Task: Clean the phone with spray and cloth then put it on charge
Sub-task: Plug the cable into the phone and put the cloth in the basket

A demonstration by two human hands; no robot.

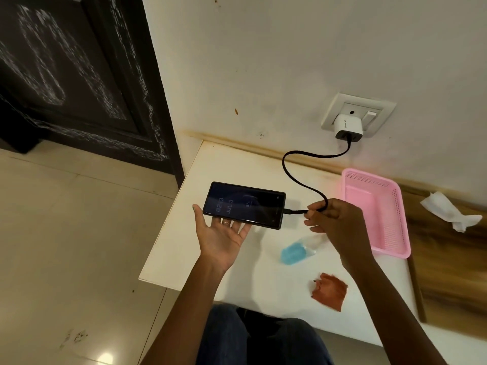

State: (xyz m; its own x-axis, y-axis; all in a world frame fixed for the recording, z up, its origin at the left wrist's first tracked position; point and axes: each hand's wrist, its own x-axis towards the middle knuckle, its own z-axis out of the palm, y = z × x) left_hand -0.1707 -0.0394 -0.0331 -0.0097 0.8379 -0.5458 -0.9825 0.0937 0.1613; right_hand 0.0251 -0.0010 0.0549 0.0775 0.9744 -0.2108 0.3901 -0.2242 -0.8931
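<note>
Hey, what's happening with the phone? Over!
Left hand flat under phone. Right hand pinching cable, plugged into phone, screen lit. Nothing blocking.

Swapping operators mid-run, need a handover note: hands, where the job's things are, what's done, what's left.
Left hand: open, palm up, carrying the phone on straight fingers above the white table.
Right hand: pinches the black charging cable close to the phone end.
Cable appears plugged into the phone; its other end is in the white charger at the wall socket. Screen is lit.
Spray bottle and orange cloth lie on the table, untouched, beside the pink basket.
Done: charging connection, apparently.
Left: set the phone down, let go of the cable.
</note>
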